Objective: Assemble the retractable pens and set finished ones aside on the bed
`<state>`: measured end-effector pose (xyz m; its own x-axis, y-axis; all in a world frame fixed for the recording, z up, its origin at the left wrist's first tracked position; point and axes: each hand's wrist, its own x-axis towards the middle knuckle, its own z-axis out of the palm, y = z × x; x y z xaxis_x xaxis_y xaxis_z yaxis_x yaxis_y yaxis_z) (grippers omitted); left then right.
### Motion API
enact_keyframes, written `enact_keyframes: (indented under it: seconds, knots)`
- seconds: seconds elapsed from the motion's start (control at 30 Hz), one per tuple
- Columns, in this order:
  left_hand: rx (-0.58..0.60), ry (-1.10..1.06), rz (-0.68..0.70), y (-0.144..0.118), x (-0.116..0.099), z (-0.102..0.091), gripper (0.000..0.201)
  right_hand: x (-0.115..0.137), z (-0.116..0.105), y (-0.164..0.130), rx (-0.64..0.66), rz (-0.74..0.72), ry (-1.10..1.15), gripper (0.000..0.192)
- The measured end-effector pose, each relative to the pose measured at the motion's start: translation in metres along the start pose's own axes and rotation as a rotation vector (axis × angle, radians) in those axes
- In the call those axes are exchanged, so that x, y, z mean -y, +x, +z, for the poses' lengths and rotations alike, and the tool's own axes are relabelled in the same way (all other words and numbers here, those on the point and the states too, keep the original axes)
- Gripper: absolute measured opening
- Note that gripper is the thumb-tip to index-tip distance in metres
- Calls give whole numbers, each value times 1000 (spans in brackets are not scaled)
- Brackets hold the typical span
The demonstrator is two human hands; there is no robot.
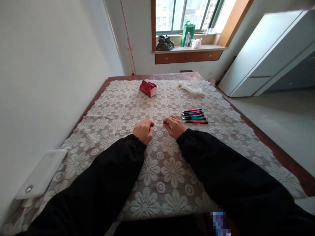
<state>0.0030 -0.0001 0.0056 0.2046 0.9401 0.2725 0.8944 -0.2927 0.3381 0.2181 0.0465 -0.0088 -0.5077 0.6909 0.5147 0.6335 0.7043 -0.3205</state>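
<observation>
Pinching thin whitish rod (158, 126) from both sides, left hand (143, 130) and right hand (175, 126) apart, likely for steadiness; rod mid-scene over grey-white floral lace tablecloth (173, 170). Slim red, teal, black pens (197, 116) grouped right, likely for easy reach.

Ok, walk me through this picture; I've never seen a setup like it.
There's no machine here: a person works with two bare hands, and a camera worn on their head looks forward and down. On the flowered cloth lie several pens, a red packet and some crumpled white material. The left hand and right hand pinch a thin pale piece spanning the gap between them. It's too small to identify.
</observation>
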Motion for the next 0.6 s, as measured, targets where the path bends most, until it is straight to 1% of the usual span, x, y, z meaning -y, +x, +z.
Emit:
enact_keyframes:
  seconds: [0.17,0.3,0.4,0.5,0.6]
  knots:
    - [-25,-11,7,0,2,2,21,2,1,0,24,1,0,10]
    - [-26,-22,37,1,4,4,20,1,2,0,41,-18,16,10]
    - [-26,-41,73,1,4,3,22,0,2,0,43,4,46,11]
    - [-12,-54,121,1,3,1,30,-2,3,1,29,48,82,10]
    - [29,-64,201,1,3,0,45,-3,2,3,9,89,118,10]
